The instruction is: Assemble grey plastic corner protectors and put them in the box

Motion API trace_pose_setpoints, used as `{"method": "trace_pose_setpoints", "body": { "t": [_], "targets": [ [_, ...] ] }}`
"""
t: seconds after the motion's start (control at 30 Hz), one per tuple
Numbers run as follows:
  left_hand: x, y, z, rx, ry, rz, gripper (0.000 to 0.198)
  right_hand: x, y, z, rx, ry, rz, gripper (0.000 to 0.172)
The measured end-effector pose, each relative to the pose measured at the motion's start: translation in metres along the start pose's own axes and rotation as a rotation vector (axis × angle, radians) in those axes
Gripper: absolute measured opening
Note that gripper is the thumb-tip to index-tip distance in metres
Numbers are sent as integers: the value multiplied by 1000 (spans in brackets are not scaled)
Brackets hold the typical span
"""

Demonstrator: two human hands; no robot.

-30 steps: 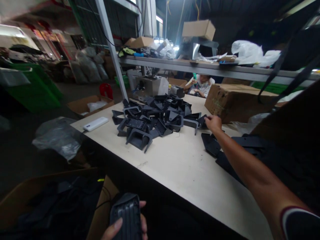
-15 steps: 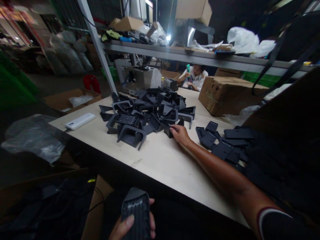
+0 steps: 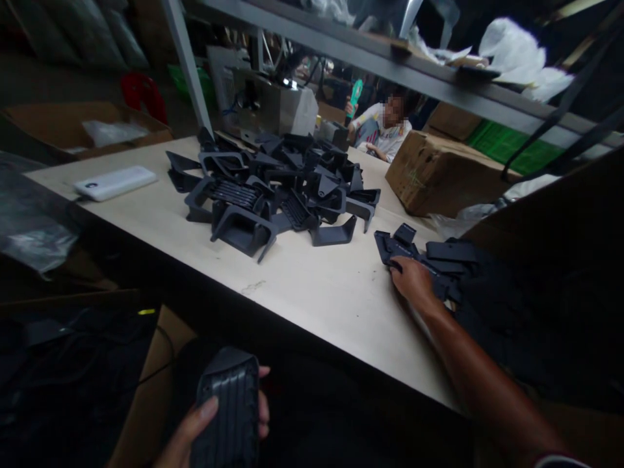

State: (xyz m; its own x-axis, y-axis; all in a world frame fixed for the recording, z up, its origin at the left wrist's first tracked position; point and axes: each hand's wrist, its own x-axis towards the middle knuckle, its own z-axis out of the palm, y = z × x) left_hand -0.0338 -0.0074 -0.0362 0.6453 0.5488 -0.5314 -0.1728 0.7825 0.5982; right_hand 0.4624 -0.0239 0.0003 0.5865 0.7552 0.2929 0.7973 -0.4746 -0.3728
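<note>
My left hand [image 3: 192,426], low in the view in front of the table, is closed round a dark grey ribbed plastic housing [image 3: 229,406], thumb on its ribbed face. My right hand [image 3: 414,281] reaches to the left side of a heap of flat black plastic plates [image 3: 451,252]. Its fingers are bent over the edge of one plate, and their tips are partly hidden. Farther left lies a pile of dark grey bracket-shaped plastic housings [image 3: 244,224], some ribbed, some with open frames. One bracket-shaped housing [image 3: 334,233] rests at the pile's near right edge.
A white power bank-like box [image 3: 116,183] lies on the table [image 3: 302,292] at left. An open carton [image 3: 146,390] of dark parts stands below the table edge. A closed carton [image 3: 429,175] and metal shelf [image 3: 341,49] are behind. Across the table sits a person [image 3: 383,133] holding a green tool.
My right hand has left the bracket-shaped housing at the pile's edge and moved right to the flat plates. My left hand still holds the ribbed housing. The view has tilted down.
</note>
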Motion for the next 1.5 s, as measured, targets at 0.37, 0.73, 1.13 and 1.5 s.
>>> {"method": "trace_pose_setpoints", "body": {
  "t": [0.37,0.73,1.13,1.5],
  "targets": [
    [32,14,43,15,-303,48,105,-45,-46,-13,977,-51,341,42],
    [37,8,49,-523,-221,257,89,-55,-50,-6,203,-238,30,64],
    [52,15,58,-472,-173,296,76,-45,-114,21,141,-473,-383,60],
    [70,26,60,-531,67,462,65,-150,-203,9,605,-526,-570,66]
  ]
}}
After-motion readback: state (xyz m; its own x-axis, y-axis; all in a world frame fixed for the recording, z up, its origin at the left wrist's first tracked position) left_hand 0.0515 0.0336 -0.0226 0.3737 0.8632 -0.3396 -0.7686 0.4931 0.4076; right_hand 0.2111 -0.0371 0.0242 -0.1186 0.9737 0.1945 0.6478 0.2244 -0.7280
